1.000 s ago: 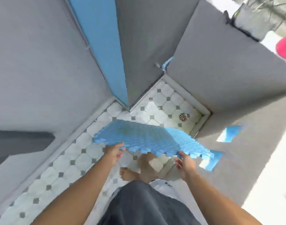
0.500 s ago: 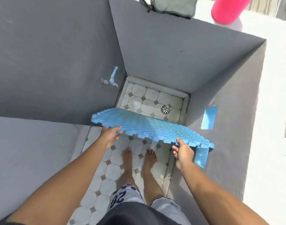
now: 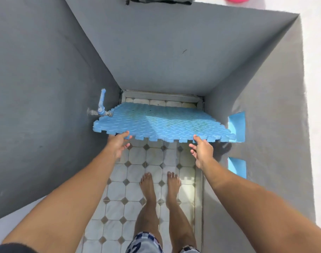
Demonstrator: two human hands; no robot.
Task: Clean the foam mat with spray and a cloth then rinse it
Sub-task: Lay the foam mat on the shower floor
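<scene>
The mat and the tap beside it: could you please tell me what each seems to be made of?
Mat: looks like soft blue foam, matte, with an embossed tread pattern and jigsaw-toothed edges. Tap: a dull grey body, probably metal, with a blue handle that looks like plastic; too small to be sure.

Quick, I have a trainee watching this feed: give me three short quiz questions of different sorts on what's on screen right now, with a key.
1. True or false: the blue foam mat lies flat on the tiled floor.
2. Multiple choice: the blue-handled tap is mounted on the A) left wall B) far wall C) right wall.
3. Short answer: which edge of the mat do the left hand and right hand grip?

Key:
1. False; it is held up off the floor.
2. A.
3. The near, toothed edge, one hand toward each end.
</scene>
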